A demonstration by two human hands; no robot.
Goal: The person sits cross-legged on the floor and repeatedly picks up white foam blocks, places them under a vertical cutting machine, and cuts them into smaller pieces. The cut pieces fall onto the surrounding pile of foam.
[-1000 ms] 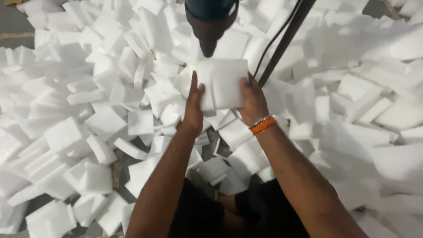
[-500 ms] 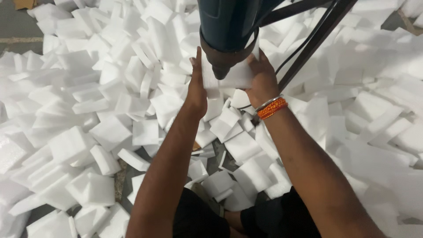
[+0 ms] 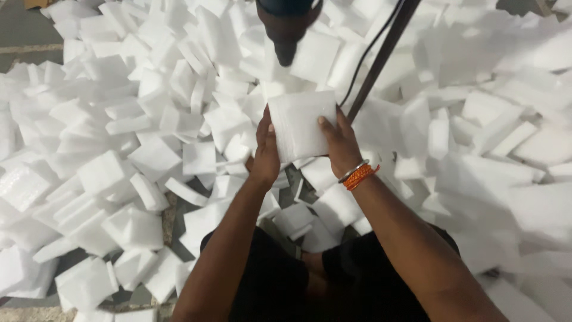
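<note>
One foam block (image 3: pixel 301 125) is held up by two hands. One drill (image 3: pixel 287 27) hangs above. Foam pieces (image 3: pixel 155 158) on the floor lie too many to count.

Bright even light, whites near glare, soft shadows, mild blur.

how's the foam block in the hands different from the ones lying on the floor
The foam block is held up between the left hand and right hand, just below the drill; the floor blocks lie loose in a heap. The held one faces the camera flat; the floor ones are tilted every way. All are white.
</note>
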